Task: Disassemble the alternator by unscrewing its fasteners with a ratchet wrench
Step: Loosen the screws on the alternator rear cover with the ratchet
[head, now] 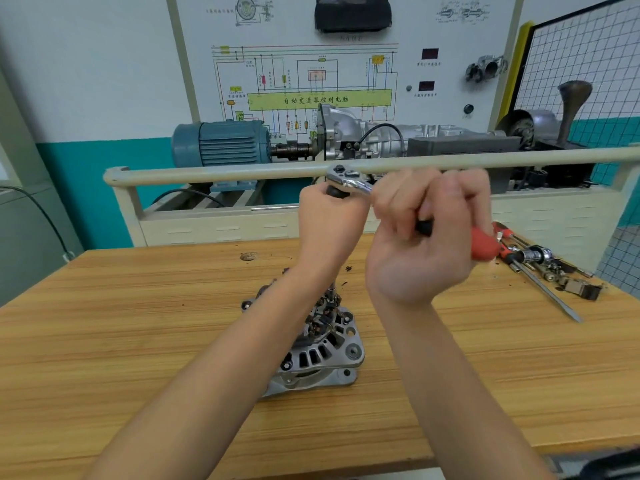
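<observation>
- Alternator [311,344] stands on a wooden workbench [138,341], near the middle, with its slotted silver housing low and its exposed inner parts facing up.
- From its top a thin extension bar [332,289] rises; most of it is hidden behind the left forearm.
- Above it, a ratchet wrench [349,180] is held high over the bench, its chrome head toward the left and its black and red handle [485,247] running down to the right.
- The left hand [329,220] is closed around a black part just below the wrench head.
- The right hand [426,237], blurred, is wrapped tight on the wrench handle, palm side toward the camera.
- To the right on the bench lies a loose group of tools [540,261]: sockets, bits and a long screwdriver [550,292] pointing toward the near right.
- Small dark bits of debris [348,269] dot the wood behind the alternator.
- Behind the bench runs a cream rail [242,173], then a blue electric motor [221,142] coupled to a silver gearbox [381,133], under a wiring diagram board [318,81].
</observation>
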{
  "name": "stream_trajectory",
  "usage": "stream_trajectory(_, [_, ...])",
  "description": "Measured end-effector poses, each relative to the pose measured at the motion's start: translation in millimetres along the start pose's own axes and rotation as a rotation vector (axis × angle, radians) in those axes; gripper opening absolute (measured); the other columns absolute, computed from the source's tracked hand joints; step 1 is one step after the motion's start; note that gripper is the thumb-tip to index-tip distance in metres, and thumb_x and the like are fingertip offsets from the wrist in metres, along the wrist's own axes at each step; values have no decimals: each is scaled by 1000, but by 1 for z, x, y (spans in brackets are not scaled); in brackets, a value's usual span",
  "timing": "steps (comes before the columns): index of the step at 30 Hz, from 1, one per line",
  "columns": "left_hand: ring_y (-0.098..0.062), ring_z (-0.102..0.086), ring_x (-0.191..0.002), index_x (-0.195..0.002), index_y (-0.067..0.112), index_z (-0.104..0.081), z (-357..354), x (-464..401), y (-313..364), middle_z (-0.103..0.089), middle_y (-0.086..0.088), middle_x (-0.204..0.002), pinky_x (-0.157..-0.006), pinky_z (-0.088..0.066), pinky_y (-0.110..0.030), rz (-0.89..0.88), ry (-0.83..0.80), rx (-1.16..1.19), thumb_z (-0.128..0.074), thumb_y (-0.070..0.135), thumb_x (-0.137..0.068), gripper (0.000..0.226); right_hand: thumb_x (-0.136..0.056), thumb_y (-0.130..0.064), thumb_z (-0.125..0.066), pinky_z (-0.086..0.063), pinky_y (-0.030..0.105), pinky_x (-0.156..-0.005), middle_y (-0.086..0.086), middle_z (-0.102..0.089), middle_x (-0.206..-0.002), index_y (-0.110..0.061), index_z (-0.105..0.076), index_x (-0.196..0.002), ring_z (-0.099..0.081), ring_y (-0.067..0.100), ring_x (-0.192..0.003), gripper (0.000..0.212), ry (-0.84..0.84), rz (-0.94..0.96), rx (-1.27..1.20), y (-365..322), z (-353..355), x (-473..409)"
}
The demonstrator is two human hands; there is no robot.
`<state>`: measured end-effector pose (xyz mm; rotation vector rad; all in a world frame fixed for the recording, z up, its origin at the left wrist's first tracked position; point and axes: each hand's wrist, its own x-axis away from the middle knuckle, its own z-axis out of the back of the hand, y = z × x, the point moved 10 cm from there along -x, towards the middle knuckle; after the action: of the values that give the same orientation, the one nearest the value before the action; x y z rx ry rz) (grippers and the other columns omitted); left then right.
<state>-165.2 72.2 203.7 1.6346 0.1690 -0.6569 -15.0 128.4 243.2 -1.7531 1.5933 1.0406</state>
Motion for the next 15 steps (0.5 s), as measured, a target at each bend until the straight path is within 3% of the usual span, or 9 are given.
stream_trajectory(2, [-12, -28, -43, -54, 16, -40, -1, -3, 0, -36, 4, -44, -44, -25, -22, 24, -124, 2, -61, -4, -78, 38, -85, -1, -37, -20, 20, -44, -4, -27, -38, -16, -39, -55, -22, 5, -36, 34, 104, -195, -146, 21, 19, -15])
stream_trajectory(5, [-18, -43, -42, -57, 8, -50, -17, 2, 10, -48, -2, -46, -48, -41, -25, -27, -489, 2, -65, -3, -79, 29, -90, -13, -34, -15, 20, -39, -4, -22, -33, -15, -33, -42, -9, 9, -36, 48, 357, -701, -393, 78, 48, -21])
stream_trajectory(7, [-19, -42, -38, -50, 11, -50, -35, 15, 14, -43, -2, -42, -48, -41, -25, -17, -728, 50, -64, 0, -77, 33, -89, -14, -35, -13, 20, -38, -4, -17, -34, -19, -28, -41, -7, 8, -37, 49, 478, -969, -602, 108, 53, -11])
stream_trajectory(9, [-12, -32, -33, -44, 17, -45, -48, 26, 11, -35, 4, -38, -41, -32, -20, 65, -860, 98, -61, 2, -78, 40, -89, -14, -37, -12, 20, -38, -7, -13, -39, -23, -25, -47, -9, 7, -37, 45, 505, -1098, -610, 118, 53, -4])
stream_trajectory(11, [-7, -25, -31, -41, 23, -43, -49, 23, 5, -31, 8, -37, -37, -23, -16, 119, -806, 121, -59, 2, -78, 45, -90, -14, -37, -14, 20, -35, -7, -14, -37, -22, -25, -45, -9, 8, -35, 47, 517, -1029, -522, 112, 58, -7])
stream_trajectory(13, [-7, -21, -33, -46, 23, -42, -34, 7, -1, -30, 9, -39, -38, -20, -14, 125, -551, 125, -57, -1, -81, 46, -93, -14, -33, -16, 21, -34, -5, -18, -35, -17, -29, -44, -12, 9, -31, 50, 504, -842, -426, 94, 63, -15])
stream_trajectory(15, [-9, -20, -36, -52, 19, -37, -12, -4, -4, -29, 9, -40, -40, -19, -17, 88, -238, 104, -55, -4, -83, 43, -95, -11, -30, -18, 22, -39, -4, -19, -38, -16, -33, -51, -16, 11, -33, 44, 374, -564, -269, 61, 51, -16])
